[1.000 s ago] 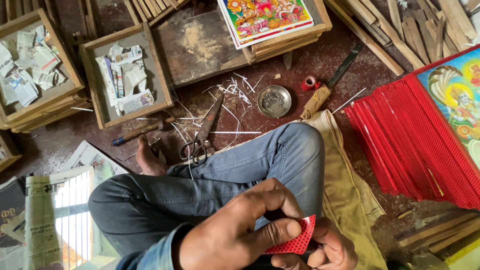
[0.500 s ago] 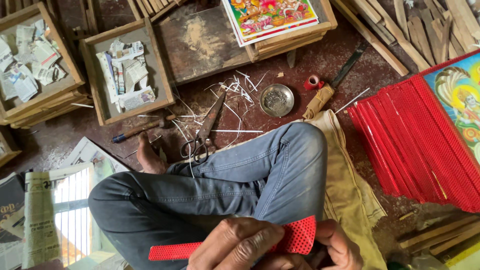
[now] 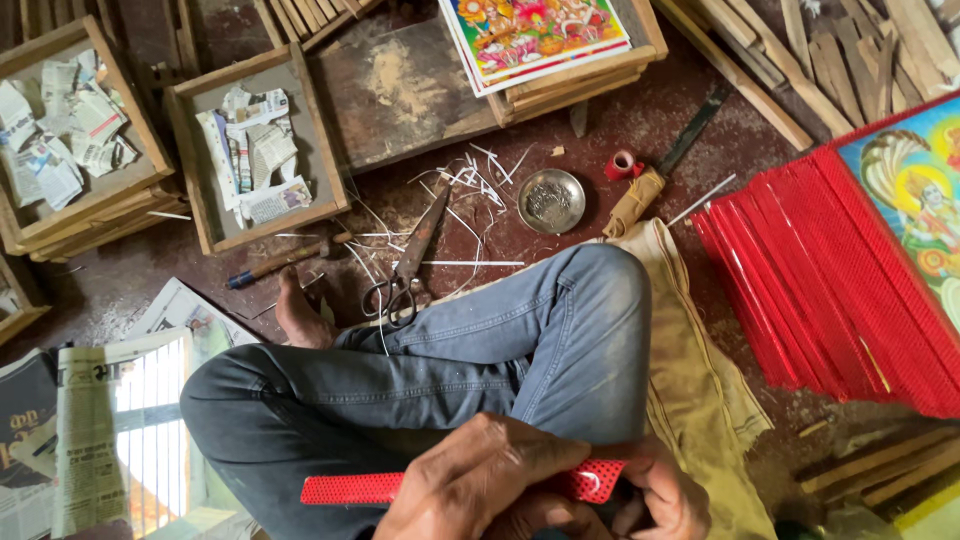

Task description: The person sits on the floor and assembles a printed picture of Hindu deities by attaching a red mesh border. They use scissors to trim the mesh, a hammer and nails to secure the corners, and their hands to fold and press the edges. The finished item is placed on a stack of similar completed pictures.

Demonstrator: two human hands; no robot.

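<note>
1. At 9 o'clock from the hands, folded newspaper [image 3: 85, 440] lies on the floor beside the person's bent knee, clear of what the hands hold.
2. At about 11 o'clock, farther off, two shallow wooden trays [image 3: 190, 160] hold torn paper scraps. Nearer, a hammer [image 3: 285, 262] and a pair of scissors [image 3: 405, 280] lie on the dark red floor [image 3: 620, 125] among thin white offcuts.
3. The red strip [image 3: 350, 488] lies across the lap at 6 o'clock in the head view. Its left end sticks out free; its middle is hidden under the hands. It is narrow, flat and patterned with small dots like a mesh. It looks light and thin, probably bendable along its length and easy to crease, so holding it near the middle with the free end supported seems safest.
4. The left hand [image 3: 480, 485] lies over the strip's middle, fingers curled down onto it: the grip is pressed together, pinching the strip.
5. The right hand [image 3: 665, 495] cups the strip's right end from below, fingers closed around it, thumb hidden.
6. At 12 o'clock sit a small metal dish [image 3: 551, 200] and a red tape roll [image 3: 623, 164].
7. At 2 o'clock a stack of matching red strips [image 3: 820, 290] fans out beside a colourful printed picture [image 3: 915, 190], well apart from the hands.
</note>
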